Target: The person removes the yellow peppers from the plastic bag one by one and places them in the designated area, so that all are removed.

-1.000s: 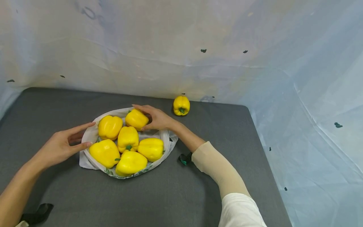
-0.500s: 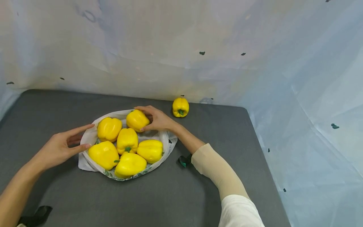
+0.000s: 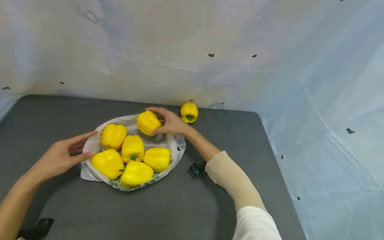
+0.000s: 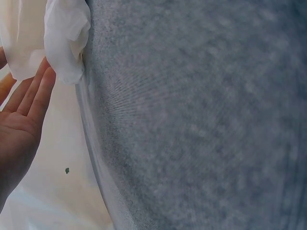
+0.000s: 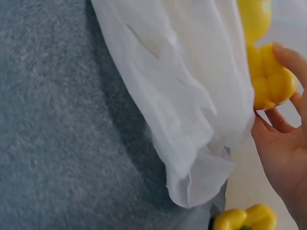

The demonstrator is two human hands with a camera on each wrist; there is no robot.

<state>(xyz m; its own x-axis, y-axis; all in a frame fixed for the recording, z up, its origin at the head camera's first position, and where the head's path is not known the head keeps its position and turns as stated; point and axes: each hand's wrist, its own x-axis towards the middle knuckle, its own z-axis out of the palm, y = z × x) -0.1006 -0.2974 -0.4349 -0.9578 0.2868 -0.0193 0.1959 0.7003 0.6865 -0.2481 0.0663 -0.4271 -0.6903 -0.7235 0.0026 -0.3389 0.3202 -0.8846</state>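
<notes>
A white cloth-like bag with a green leaf print lies open-mouthed on the dark grey table, several yellow bell peppers inside it. At its far rim my right hand grips one yellow bell pepper, thumb on the near side and fingers over the far side. In the right wrist view that pepper shows above the bag's edge. My left hand is spread at the bag's left side, fingertips at the rim. Its fingers look straight in the left wrist view, against the white material.
One more yellow bell pepper sits on the table near the back edge, just beyond my right hand. Pale plastic sheeting hangs behind and to the right of the table.
My right hand has lifted the bell pepper a little, up and away from the other peppers in the bag. The left hand stays at the bag's left rim.
</notes>
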